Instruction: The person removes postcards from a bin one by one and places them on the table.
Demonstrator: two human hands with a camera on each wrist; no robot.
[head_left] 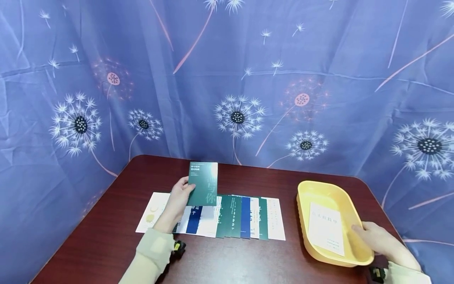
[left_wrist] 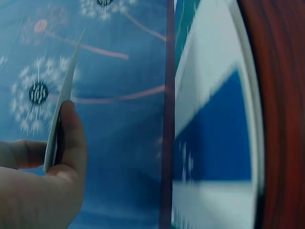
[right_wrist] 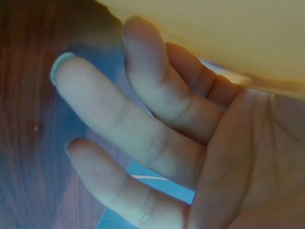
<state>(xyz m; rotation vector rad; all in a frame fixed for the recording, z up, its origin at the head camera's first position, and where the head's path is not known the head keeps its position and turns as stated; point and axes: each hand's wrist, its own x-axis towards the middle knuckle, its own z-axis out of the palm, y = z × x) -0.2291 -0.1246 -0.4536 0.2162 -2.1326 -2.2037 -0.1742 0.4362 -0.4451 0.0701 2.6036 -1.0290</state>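
In the head view my left hand point(head_left: 180, 196) pinches a green card point(head_left: 203, 183) printed with pale Chinese characters, raised above a row of overlapping cards point(head_left: 227, 217). In the left wrist view the same card point(left_wrist: 61, 109) shows edge-on, thumb on one side and fingers on the other. My right hand point(head_left: 377, 238) grips the right rim of a yellow plastic basket point(head_left: 320, 186), thumb over the inside. From the right wrist view, several fingers point(right_wrist: 128, 119) extend beneath the basket's outer side. A white card point(head_left: 325, 228) with dark print lies flat inside the basket.
The row holds white, blue and green cards, with a white card bearing yellow shapes point(head_left: 150, 213) at its left end. Everything stands on a dark red-brown wooden table point(head_left: 106, 213). A blue dandelion-patterned curtain point(head_left: 198, 98) hangs behind it.
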